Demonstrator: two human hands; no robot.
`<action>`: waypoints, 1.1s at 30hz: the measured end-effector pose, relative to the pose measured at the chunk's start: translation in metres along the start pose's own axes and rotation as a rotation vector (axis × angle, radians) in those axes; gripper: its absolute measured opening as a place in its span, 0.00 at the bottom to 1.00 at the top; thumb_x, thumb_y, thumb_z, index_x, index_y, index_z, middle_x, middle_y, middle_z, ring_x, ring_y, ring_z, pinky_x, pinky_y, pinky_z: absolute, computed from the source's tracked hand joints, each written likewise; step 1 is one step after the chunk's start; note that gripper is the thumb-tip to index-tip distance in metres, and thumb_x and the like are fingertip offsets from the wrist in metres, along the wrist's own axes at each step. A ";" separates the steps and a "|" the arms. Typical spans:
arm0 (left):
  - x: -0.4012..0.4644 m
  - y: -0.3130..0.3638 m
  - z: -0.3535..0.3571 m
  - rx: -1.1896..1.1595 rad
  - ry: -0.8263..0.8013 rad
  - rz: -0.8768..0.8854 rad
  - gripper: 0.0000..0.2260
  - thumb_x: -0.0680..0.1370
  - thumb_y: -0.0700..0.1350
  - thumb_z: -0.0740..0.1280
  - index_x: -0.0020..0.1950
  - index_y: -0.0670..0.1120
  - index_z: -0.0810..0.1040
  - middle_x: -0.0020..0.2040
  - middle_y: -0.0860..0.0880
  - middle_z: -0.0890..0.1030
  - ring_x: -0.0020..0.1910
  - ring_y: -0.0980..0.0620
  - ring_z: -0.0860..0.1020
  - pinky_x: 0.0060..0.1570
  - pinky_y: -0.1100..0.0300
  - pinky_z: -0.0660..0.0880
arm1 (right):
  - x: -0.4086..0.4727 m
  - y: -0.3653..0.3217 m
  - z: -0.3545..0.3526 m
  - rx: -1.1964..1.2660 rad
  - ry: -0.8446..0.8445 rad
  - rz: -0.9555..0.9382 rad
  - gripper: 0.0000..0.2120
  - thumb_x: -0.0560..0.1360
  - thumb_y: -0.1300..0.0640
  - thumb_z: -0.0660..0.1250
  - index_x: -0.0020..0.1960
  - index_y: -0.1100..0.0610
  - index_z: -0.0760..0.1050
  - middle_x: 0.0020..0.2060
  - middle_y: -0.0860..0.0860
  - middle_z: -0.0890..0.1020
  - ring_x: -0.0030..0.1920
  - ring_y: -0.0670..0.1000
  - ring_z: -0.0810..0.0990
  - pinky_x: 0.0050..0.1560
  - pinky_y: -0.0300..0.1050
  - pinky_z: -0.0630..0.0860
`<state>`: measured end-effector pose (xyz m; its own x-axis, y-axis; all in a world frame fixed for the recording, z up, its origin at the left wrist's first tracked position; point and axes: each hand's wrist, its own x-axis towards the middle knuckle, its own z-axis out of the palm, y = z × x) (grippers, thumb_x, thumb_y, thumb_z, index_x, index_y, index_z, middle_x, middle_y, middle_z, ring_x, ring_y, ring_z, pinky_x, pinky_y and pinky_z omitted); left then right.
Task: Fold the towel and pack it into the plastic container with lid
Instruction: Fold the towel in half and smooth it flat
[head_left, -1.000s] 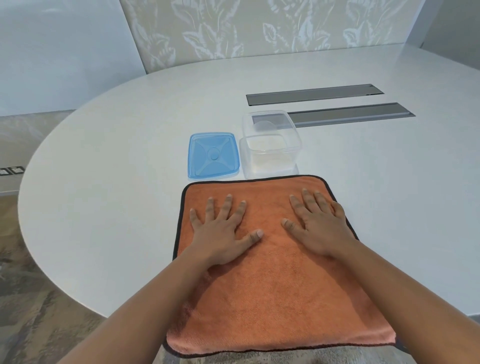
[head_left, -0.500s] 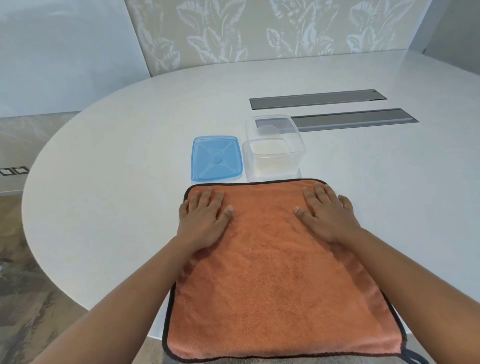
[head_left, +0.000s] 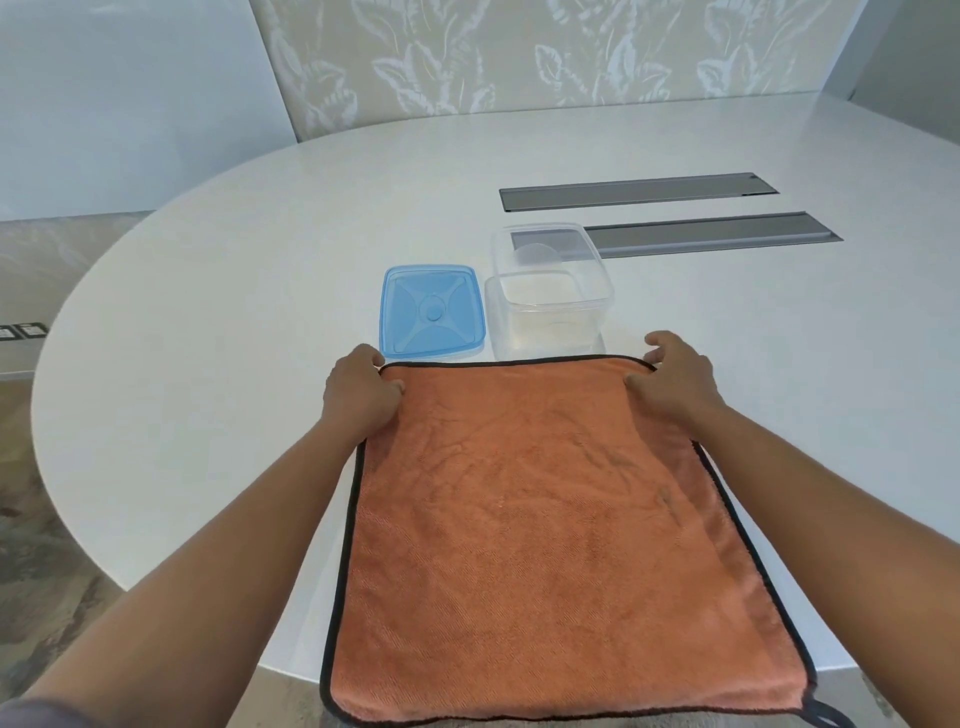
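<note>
Op: First fold is in hand. Orange towel (head_left: 545, 519) lies flat on the white table (head_left: 208, 312), near edge hanging over the rim. Clear container (head_left: 550, 296) and blue lid (head_left: 432, 312) sit just beyond its far edge, lid off.

Obs: Hands?

Op: Left hand (head_left: 361, 397) on the far-left corner, fingers curled, thumb on the cloth. Right hand (head_left: 670, 382) on the far-right corner. Whether either has pinched the hem, I can't tell.

Obs: Next?

Op: I judge both corners need lifting together, drawn toward me, edges matched.
</note>
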<state>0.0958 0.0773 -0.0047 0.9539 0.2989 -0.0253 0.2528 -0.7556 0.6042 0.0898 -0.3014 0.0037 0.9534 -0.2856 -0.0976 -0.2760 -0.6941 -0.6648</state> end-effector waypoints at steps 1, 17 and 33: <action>0.001 0.001 -0.001 -0.023 -0.012 -0.017 0.20 0.75 0.45 0.74 0.65 0.44 0.75 0.61 0.44 0.79 0.60 0.42 0.77 0.58 0.51 0.74 | 0.002 0.000 -0.001 0.030 -0.013 0.024 0.31 0.73 0.57 0.72 0.75 0.53 0.68 0.57 0.49 0.80 0.65 0.58 0.75 0.66 0.58 0.73; -0.034 0.011 -0.028 -0.079 -0.114 0.078 0.08 0.68 0.35 0.64 0.39 0.46 0.68 0.33 0.47 0.77 0.28 0.48 0.80 0.30 0.60 0.69 | -0.001 0.003 -0.017 -0.012 -0.128 -0.048 0.22 0.72 0.64 0.69 0.62 0.49 0.71 0.48 0.53 0.79 0.45 0.55 0.81 0.43 0.51 0.81; -0.092 0.019 -0.061 0.149 -0.874 0.181 0.16 0.67 0.50 0.77 0.46 0.51 0.72 0.33 0.53 0.77 0.28 0.56 0.73 0.28 0.64 0.70 | -0.085 -0.017 -0.038 -0.482 -0.691 -0.335 0.13 0.68 0.58 0.76 0.41 0.51 0.71 0.39 0.48 0.78 0.38 0.50 0.75 0.41 0.51 0.75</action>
<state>0.0026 0.0709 0.0579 0.7481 -0.3353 -0.5726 0.0474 -0.8337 0.5502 0.0088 -0.2904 0.0511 0.8110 0.3336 -0.4806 0.1562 -0.9151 -0.3716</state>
